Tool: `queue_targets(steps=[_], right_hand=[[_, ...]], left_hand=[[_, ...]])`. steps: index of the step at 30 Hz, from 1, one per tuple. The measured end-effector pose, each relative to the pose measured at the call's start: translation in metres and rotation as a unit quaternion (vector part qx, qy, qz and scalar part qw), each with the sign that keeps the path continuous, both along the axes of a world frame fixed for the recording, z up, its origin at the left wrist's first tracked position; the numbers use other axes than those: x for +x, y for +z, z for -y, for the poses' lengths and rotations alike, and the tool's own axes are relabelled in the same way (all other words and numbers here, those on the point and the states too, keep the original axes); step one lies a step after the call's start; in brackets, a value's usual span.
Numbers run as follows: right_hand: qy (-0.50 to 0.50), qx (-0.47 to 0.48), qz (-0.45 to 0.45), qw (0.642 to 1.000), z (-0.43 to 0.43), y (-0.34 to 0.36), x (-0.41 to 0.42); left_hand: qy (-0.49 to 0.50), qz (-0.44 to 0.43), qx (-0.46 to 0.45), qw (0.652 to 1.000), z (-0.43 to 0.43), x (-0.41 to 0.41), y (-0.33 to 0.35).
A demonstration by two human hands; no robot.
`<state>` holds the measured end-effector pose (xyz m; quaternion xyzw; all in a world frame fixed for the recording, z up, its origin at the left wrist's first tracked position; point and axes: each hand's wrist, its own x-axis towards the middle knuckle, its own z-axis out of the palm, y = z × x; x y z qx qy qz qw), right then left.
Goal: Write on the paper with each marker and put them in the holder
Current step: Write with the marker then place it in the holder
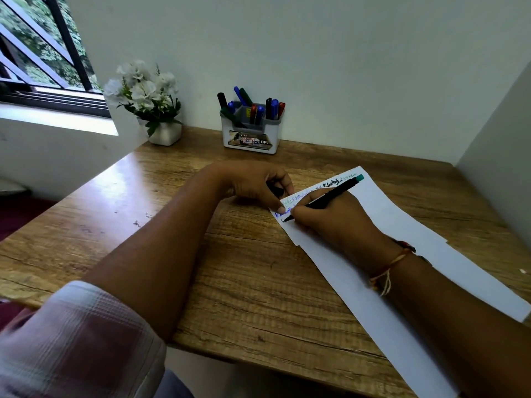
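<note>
Writing is the step in hand: the right hand (324, 216) pinches a slim black marker with a teal end (330, 193) between curled fingers (304, 209), and the tip touches the long white sheet of paper (402, 225) close to its left edge. A short dark stroke shows at the tip, below lines of green, black and blue script at the sheet's far end. The paper lies slantwise on the brown wood-grain surface (201, 254), running from the middle toward the near right.

The left hand (253, 182) rests just left of the writing spot. Its fingers are curled round a small dark object (275, 189), likely the marker's cap, though that is hard to confirm, and one fingertip (281, 209) presses down on the paper's corner.

At the far middle, against the wall, stands the white and grey plastic holder (253, 133), with black, blue, red and green markers (255, 110) upright in its compartments. A white pot of white flowers (143, 93) sits to its left.

Judging by the crowded holder and the several ink colours on the sheet, the task looks well advanced. The next move calls for finishing this line, lifting the tip, capping the marker if the dark object is indeed its cap, then reaching far across the surface to drop it into a compartment with room left.
</note>
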<state>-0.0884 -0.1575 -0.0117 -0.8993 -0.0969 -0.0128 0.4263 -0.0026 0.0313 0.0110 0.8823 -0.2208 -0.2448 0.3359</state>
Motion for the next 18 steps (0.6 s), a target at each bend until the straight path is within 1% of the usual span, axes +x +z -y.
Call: queue_targets(steps=[4,8,18], right_hand=[[-0.007,-0.009,-0.002,1.000,0.0006,-0.0018,0.0010],[-0.020,0.016,0.005,1.000,0.0022,-0.0038,0.0016],[-0.018,-0.002,0.004,1.000,0.0007,-0.0021,0.0010]], left_hand=[[-0.001,0.001,-0.003,1.000,-0.0007,-0.0002,-0.0001],[0.002,-0.004,-0.004,1.000,-0.0007,-0.0012,0.0005],[0.000,0.001,-0.001,1.000,-0.0008,0.0001,-0.0013]])
